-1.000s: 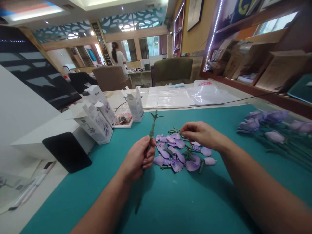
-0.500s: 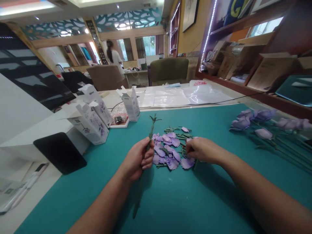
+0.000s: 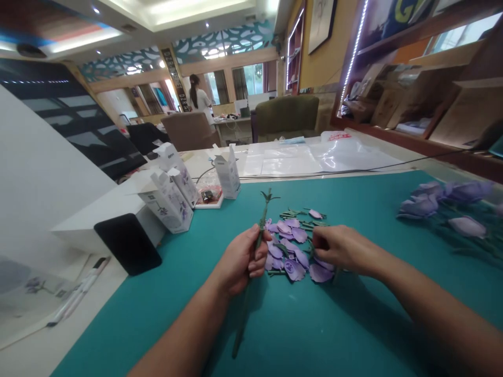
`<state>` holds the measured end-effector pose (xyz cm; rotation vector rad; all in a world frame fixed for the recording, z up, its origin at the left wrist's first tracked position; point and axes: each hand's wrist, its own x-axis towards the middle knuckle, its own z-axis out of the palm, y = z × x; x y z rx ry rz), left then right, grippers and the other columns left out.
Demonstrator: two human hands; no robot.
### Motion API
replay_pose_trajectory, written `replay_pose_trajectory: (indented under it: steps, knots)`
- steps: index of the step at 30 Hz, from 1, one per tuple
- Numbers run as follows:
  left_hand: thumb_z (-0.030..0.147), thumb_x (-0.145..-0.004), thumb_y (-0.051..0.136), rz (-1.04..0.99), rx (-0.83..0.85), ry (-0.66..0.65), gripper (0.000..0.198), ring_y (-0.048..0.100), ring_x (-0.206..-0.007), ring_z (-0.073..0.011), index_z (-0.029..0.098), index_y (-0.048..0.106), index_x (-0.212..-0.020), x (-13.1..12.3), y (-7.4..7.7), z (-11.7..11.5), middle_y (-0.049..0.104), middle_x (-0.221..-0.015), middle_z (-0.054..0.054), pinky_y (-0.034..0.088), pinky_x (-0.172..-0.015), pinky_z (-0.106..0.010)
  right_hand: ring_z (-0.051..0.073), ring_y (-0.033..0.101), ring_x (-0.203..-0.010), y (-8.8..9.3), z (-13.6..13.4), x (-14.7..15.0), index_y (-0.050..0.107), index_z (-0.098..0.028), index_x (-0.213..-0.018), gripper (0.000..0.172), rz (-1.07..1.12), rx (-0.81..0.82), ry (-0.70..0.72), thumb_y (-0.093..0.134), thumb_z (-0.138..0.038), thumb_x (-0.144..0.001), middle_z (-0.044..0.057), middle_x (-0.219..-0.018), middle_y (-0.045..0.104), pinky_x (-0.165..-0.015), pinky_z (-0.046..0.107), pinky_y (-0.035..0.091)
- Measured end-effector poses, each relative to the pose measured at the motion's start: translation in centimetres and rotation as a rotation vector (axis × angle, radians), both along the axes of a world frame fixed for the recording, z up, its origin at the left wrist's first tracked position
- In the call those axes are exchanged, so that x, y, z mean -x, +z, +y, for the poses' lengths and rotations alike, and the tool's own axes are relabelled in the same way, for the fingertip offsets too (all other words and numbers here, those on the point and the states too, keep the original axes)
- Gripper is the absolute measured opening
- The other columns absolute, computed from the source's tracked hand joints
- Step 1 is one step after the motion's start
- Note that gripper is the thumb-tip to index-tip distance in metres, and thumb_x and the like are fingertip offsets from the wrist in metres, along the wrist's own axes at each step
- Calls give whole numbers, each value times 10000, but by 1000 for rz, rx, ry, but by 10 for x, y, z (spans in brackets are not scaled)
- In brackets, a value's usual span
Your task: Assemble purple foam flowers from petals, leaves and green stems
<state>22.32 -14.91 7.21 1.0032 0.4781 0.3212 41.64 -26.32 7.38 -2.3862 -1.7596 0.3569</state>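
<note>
- Tall lettering runs down the dark pillar (image 3: 175,78) at the back; "DZR" can be made out in part, the rest is too blurred.
- A large yellow "G" stands on the dark item (image 3: 404,10) on the upper right shelf, with part of another letter after it.
- The open white carton (image 3: 168,207) carries a printed purple flower; its small dark lettering is too fine to read, as is that on the narrow box (image 3: 228,175).
- Red print marks the clear plastic bag (image 3: 346,149) beyond the mat, illegible from here.
- The left hand (image 3: 243,259) is closed around the green stem (image 3: 264,214), which slants through the fist: its leafy tip rises above the thumb, its bare end hangs below over the teal mat (image 3: 283,335).
- The right hand (image 3: 346,247) has its fingers bunched at the right side of the lilac petals (image 3: 294,268); whether they pinch anything cannot be told.
- The petals lie in a loose pile between both hands, just right of the stem.
- Lilac flowers (image 3: 420,204) lie well apart, at the mat's far right.
</note>
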Motion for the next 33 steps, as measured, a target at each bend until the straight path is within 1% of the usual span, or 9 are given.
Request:
replay_pose_trajectory:
  steps: [4,7,10,13,17,21,26,29,33]
  knots:
    - [440,-904,419,-9,-57,17,300,200,-345,-19,161,508,-840,0,0,-1,358,-507,86,200,-328,-123,112,417,-548,22,5,14,442,-211,-651,113,127,-157,47,483,-122,-706,-28,-601,520,-495,234,262]
    - [460,-881,455,-10,-98,33,302,211,-346,-19,166,502,-832,1,-1,-1,369,-510,86,196,-328,-125,99,400,-543,34,13,26,445,-212,-660,121,180,-272,130,495,-112,-704,-48,-586,504,-508,222,278]
    - [484,-858,479,-7,-139,51,314,218,-343,-19,172,496,-827,2,-1,-1,378,-508,87,191,-327,-129,94,399,-540,40,21,35,470,-213,-680,114,210,-372,169,505,-109,-711,-58,-580,504,-516,217,284]
    - [512,-821,525,2,-183,78,334,213,-341,-19,181,479,-811,3,1,-3,366,-493,95,185,-327,-132,91,412,-544,39,25,43,485,-211,-695,99,244,-443,204,508,-126,-739,-58,-587,512,-526,214,292]
    - [484,-734,651,31,-228,106,363,175,-346,-15,199,430,-783,2,4,-6,291,-462,125,163,-335,-128,89,408,-538,33,26,49,466,-204,-651,133,235,-506,231,516,-108,-729,-57,-567,498,-523,212,282]
    - [488,-711,666,36,-248,109,380,178,-356,-19,202,428,-791,1,5,-7,280,-456,128,170,-338,-128,91,424,-551,28,25,52,481,-200,-666,127,263,-514,272,511,-114,-754,-49,-592,513,-529,210,299]
    - [479,-742,644,8,-262,116,354,192,-361,-23,206,426,-799,1,4,-7,295,-463,122,171,-341,-124,103,484,-608,25,26,54,562,-202,-767,60,444,-514,265,528,-158,-790,-36,-661,584,-559,218,344]
    - [466,-751,645,1,-271,121,340,195,-358,-22,205,434,-811,2,3,-6,293,-460,122,172,-341,-123,113,501,-646,24,27,53,576,-200,-785,60,563,-519,255,527,-203,-819,-24,-696,598,-588,230,370]
    - [525,-795,564,-34,-261,142,360,252,-371,-19,177,477,-819,4,4,-6,391,-523,87,220,-353,-134,117,488,-646,24,28,50,575,-196,-789,62,721,-545,209,530,-230,-816,-22,-687,563,-583,239,379]
